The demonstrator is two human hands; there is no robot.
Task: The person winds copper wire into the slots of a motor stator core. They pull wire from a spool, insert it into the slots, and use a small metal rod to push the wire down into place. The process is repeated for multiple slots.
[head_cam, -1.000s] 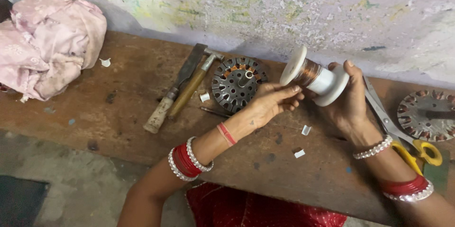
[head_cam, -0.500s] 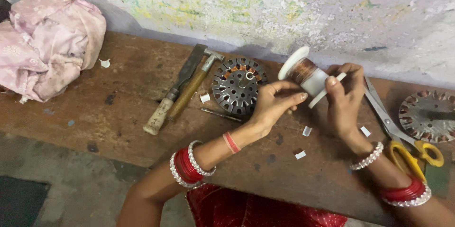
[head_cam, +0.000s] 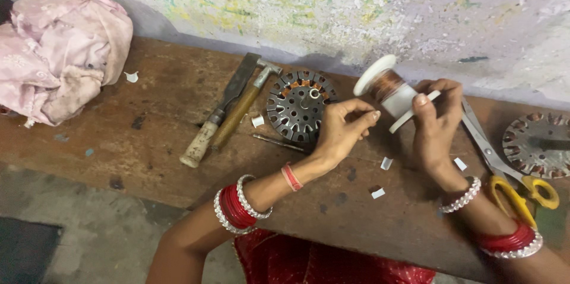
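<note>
My right hand (head_cam: 436, 124) grips a white spool (head_cam: 389, 91) wound with copper wire, tilted above the wooden bench (head_cam: 148, 141). Just left of the spool, my left hand (head_cam: 344, 129) has its fingers pinched together; a thin wire between them is too fine to make out. A round slotted metal stator (head_cam: 300, 105) lies flat on the bench just left of my left hand.
A hammer (head_cam: 237, 112) and a chisel (head_cam: 217, 112) lie side by side left of the stator. Yellow-handled scissors (head_cam: 504, 159) and a second wound stator (head_cam: 537, 144) lie at the right. A pink cloth bundle (head_cam: 59, 52) sits far left. Small white paper scraps (head_cam: 386, 163) dot the bench.
The spool has dropped lower and tilted, its copper winding now showing. My left hand has pulled back slightly from the spool, fingers still pinched.
</note>
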